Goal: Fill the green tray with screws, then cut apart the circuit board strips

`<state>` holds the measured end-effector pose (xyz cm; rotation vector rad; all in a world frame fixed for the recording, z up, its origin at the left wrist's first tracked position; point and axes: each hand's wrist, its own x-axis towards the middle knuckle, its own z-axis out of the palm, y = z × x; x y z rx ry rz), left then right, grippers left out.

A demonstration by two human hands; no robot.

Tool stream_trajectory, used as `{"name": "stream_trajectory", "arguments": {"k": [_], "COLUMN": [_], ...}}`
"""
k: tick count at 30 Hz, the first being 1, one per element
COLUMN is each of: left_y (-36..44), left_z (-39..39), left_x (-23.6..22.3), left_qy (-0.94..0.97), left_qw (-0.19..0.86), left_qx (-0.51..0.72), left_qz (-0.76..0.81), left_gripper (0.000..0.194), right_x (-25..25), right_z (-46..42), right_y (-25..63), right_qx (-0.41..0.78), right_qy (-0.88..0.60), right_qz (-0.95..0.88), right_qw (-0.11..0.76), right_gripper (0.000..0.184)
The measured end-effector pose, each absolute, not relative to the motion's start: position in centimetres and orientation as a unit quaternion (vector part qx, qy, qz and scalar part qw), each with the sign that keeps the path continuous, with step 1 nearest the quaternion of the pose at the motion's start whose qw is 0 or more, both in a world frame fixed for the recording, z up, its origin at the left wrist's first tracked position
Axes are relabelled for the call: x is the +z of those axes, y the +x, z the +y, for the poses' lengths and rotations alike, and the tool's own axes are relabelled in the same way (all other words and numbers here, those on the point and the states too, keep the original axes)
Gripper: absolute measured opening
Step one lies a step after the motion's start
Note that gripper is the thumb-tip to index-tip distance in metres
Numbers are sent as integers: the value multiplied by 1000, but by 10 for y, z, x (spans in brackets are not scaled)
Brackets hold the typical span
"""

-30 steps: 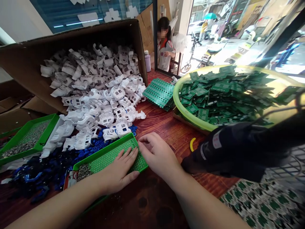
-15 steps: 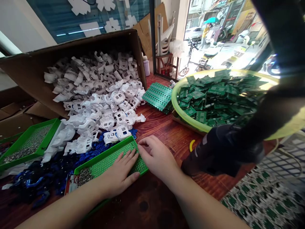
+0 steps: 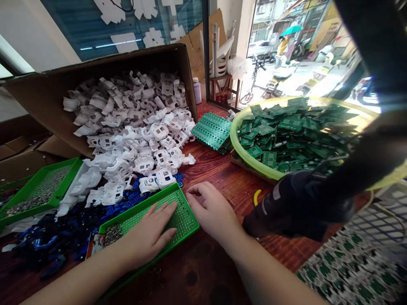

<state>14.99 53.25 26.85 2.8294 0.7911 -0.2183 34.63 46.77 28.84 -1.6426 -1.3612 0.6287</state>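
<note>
A green tray [image 3: 149,249] with a perforated bed full of small holes [image 3: 182,212] lies slantwise on the table. Small metal screws [image 3: 112,234] are heaped at its left end. My left hand [image 3: 149,233] lies flat over the middle of the bed, fingers stretched out and thumb apart. At the tray's right end, my right hand [image 3: 214,212] has its fingers curled and thumb close to them against the rim. Its fingertips are partly hidden. White plastic shells [image 3: 165,178] and dark blue parts [image 3: 127,199] lie just behind the tray.
A tipped cardboard box [image 3: 187,63] spills white shells at the back left. Another green tray [image 3: 68,178] holds small metal pieces. To the right are stacked green circuit panels [image 3: 211,129], a yellow basin [image 3: 235,135] of boards, a black stand [image 3: 286,207] and a yellow curved piece [image 3: 256,197].
My left hand has slid left along the perforated bed, uncovering more holes at the right end. My right hand stays at the tray's end. The view has shifted slightly.
</note>
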Motion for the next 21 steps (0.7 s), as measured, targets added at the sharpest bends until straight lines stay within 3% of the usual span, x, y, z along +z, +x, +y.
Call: {"name": "stream_trajectory", "arguments": {"k": [4,7,9,13,21], "left_y": [88,39,21,18,24], "left_z": [541,541,536,525,510], "left_x": [280,277,271,264,262], "left_qy": [947,942,938,941,947], "left_qw": [45,6,-6,-19,-52], "left_qx": [-93,-80,-86,-83,-29], "left_qz": [305,327,335,329,315], "left_gripper": [34,49,44,23,32], "right_x": [281,273,266,254,227], "right_z": [470,473,477,487,505], "right_y": [347,347,347,350,354], "right_qx": [247,233,231,229,238], "right_qy": [-655,-636,-633,-642,-642], "right_qz": [-556,-568,-564,-541,-521], "right_qw": [449,467,477,492,509], "right_gripper": [5,5,6,9,23]}}
